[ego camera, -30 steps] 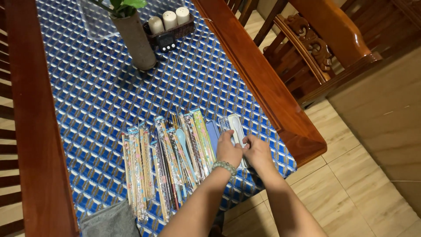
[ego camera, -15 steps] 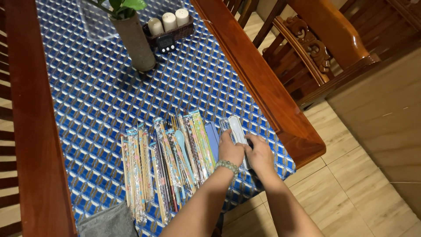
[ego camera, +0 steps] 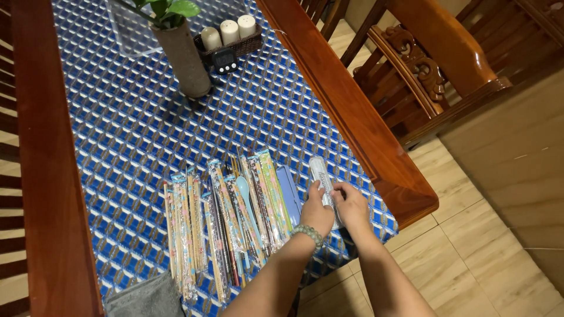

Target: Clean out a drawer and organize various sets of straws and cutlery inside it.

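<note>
at the far left the dark wooden edge of the surface [ego camera: 35, 176] runs up the picture, and a grey cloth [ego camera: 147, 298] lies at its near corner on the blue patterned covering [ego camera: 129, 135]. further in, on the far side, a plant in a tall grey vase [ego camera: 182, 56] stands beside a small basket with three pale shakers [ego camera: 229, 34] and a little black timer [ego camera: 224, 60].

near the front edge a row of wrapped chopstick packets [ego camera: 223, 217] lies side by side, with a light blue spoon [ego camera: 244, 196] among them and a flat blue case [ego camera: 289, 191] at the row's right end. these look already laid out and sorted, as far as one can judge.

just right of the blue case the left hand [ego camera: 316, 212], with a bead bracelet on the wrist, rests its fingers against a long pale case [ego camera: 322, 176] that lies on the covering pointing away. the right hand [ego camera: 352, 205] holds the near end of the same case from the other side, fingers curled about it. the case appears closed, so the closing seems done; what looks left is setting it in line with the rest.

to the right a carved wooden chair [ego camera: 429, 64] stands on the tiled floor [ego camera: 487, 258].
</note>
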